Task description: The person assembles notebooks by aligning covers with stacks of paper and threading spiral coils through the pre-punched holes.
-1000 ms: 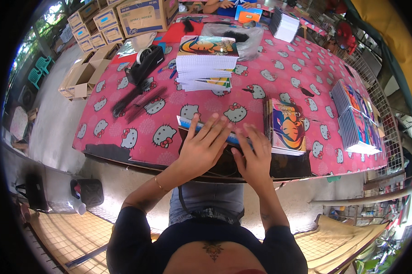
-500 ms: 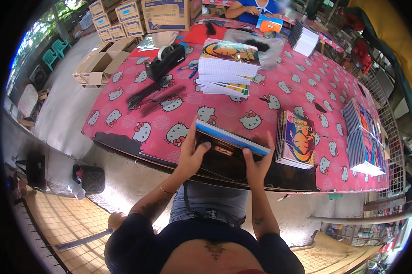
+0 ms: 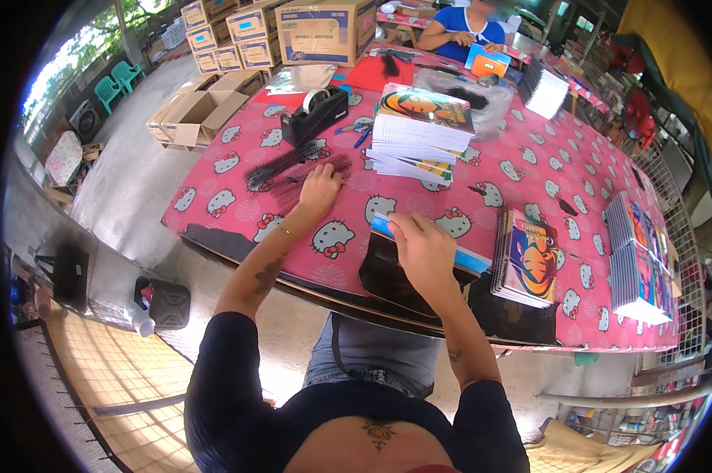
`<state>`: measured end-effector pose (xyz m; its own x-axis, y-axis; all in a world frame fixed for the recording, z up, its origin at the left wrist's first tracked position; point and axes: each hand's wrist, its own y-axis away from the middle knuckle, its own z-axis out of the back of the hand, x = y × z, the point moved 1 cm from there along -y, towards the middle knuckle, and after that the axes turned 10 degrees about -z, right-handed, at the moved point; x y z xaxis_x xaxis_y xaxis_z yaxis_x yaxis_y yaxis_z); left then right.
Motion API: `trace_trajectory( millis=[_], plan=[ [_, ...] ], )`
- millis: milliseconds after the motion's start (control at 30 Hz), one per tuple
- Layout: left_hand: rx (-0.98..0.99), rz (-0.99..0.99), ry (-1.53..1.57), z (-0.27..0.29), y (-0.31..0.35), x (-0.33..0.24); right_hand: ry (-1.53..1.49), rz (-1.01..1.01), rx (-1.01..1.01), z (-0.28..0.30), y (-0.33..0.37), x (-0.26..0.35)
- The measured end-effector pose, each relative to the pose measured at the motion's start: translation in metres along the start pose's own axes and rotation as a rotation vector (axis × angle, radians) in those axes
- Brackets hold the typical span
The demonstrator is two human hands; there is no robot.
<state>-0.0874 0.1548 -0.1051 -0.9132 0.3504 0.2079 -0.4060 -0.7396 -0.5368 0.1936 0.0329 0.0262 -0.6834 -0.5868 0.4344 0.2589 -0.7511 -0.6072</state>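
My left hand is stretched out over the loose black spiral binding coils on the table, fingertips bent down and closed on one of them. At the near table edge my right hand grips the upper edge of an unbound notebook with a blue strip along it. A black piece lies against its near side; what that is I cannot tell. Right of it lies a small pile of spiral notebooks with a colourful cartoon cover. Beyond stands a tall stack of unbound notebooks.
A black tape dispenser and pens sit beyond the coils. More bound notebooks are stacked at the right edge. Cardboard boxes stand at the back left. Across the pink tablecloth, a person in blue handles a notebook.
My left hand has let go of the notebook and reached forward and left to the coils. My right hand has shifted onto the notebook's top edge. The whole view has moved slightly.
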Motion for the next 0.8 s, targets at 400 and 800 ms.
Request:
trace_trajectory(
  millis=[400, 800],
  plan=[
    [-0.323, 0.176, 0.909, 0.172, 0.011, -0.111, -0.051, -0.015, 0.044, 0.002, -0.009, -0.015],
    [-0.147, 0.264, 0.983, 0.178, 0.001, -0.104, -0.055, -0.03, 0.101, 0.007, -0.004, -0.011]
  ],
)
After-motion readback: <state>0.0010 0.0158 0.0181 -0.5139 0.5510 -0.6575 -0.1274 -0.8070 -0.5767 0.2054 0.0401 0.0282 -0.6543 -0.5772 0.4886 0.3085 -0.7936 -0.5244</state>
